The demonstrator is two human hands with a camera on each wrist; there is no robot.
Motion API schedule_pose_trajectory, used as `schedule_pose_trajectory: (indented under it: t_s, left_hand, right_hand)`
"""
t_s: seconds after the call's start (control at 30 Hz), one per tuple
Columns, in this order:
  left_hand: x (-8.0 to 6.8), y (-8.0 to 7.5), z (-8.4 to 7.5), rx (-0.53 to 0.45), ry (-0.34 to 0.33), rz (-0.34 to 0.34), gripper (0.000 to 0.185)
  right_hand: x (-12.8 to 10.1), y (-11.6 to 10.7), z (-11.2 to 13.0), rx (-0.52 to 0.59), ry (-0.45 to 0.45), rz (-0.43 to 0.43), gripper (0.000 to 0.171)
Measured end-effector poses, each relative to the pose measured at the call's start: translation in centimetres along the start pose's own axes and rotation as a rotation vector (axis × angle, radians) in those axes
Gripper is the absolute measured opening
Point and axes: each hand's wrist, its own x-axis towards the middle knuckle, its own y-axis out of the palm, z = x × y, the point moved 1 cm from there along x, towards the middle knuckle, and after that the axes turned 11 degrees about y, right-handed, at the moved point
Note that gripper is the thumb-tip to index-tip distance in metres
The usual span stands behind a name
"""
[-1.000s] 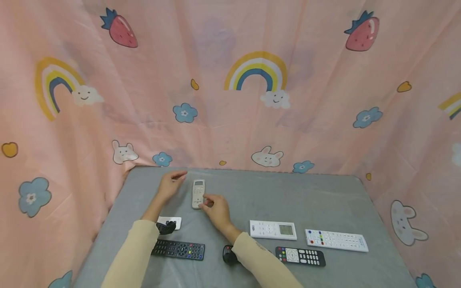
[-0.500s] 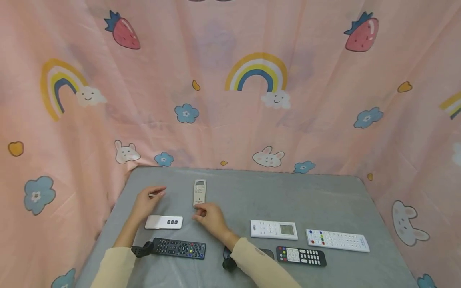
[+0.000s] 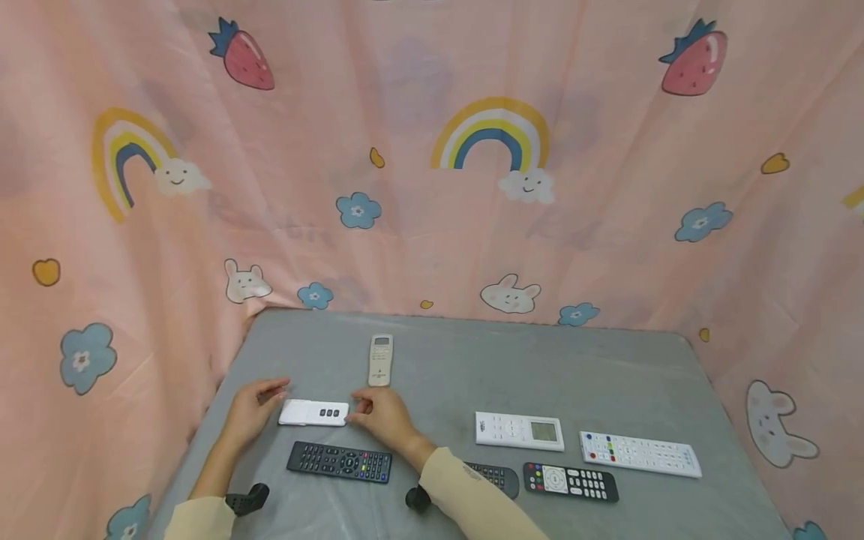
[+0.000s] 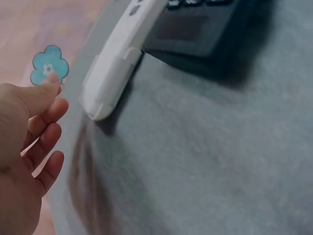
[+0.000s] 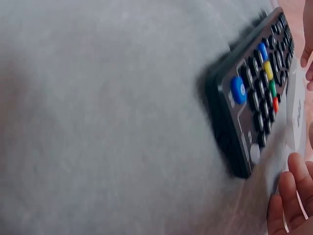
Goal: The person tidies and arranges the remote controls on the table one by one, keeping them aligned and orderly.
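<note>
A slim white remote control (image 3: 300, 412) with a few dark buttons lies on the grey cloth, between my two hands. My left hand (image 3: 251, 411) is just off its left end, fingers loosely bent and holding nothing; the left wrist view shows a gap between these fingers (image 4: 46, 139) and the remote. At the remote's right end are the fingertips of my right hand (image 3: 388, 418), thumb lowest. In the right wrist view the right fingers (image 5: 288, 196) are loosely bent beside that end. Just behind the right hand a beige remote control (image 3: 381, 360) stands lengthwise.
A black remote control (image 3: 340, 462) with coloured buttons lies in front of the white one. To the right are a white remote with a screen (image 3: 518, 431), a long white remote (image 3: 641, 454), a black-and-white remote (image 3: 571, 481) and a dark remote (image 3: 496, 478), partly behind the right sleeve.
Both hands have left the beige remote and come nearer to me, the left one also moving left. They now flank the slim white remote. The view has shifted slightly.
</note>
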Motion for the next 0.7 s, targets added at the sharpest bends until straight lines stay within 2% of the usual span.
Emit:
schedule_pose_trajectory:
  t_s: [0.17, 0.4, 0.63, 0.7]
  left_hand:
    - [-0.8, 0.4, 0.8, 0.027, 0.004, 0.049, 0.027]
    - [-1.8, 0.5, 1.6, 0.042, 0.030, 0.042, 0.035]
    - [-2.4, 0.2, 1.8, -0.005, 0.145, 0.001, 0.040]
    - [-2.5, 0.1, 1.8, -0.020, 0.154, 0.005, 0.041]
  right_hand:
    - [0.1, 0.6, 0.2, -0.025, 0.011, 0.010, 0.044]
    - [0.4, 1.0, 0.4, -0.082, 0.014, 0.023, 0.049]
    - [0.5, 1.2, 0.4, -0.085, 0.028, 0.008, 0.046]
    - [0.4, 1.3, 0.4, -0.104, 0.028, 0.002, 0.045]
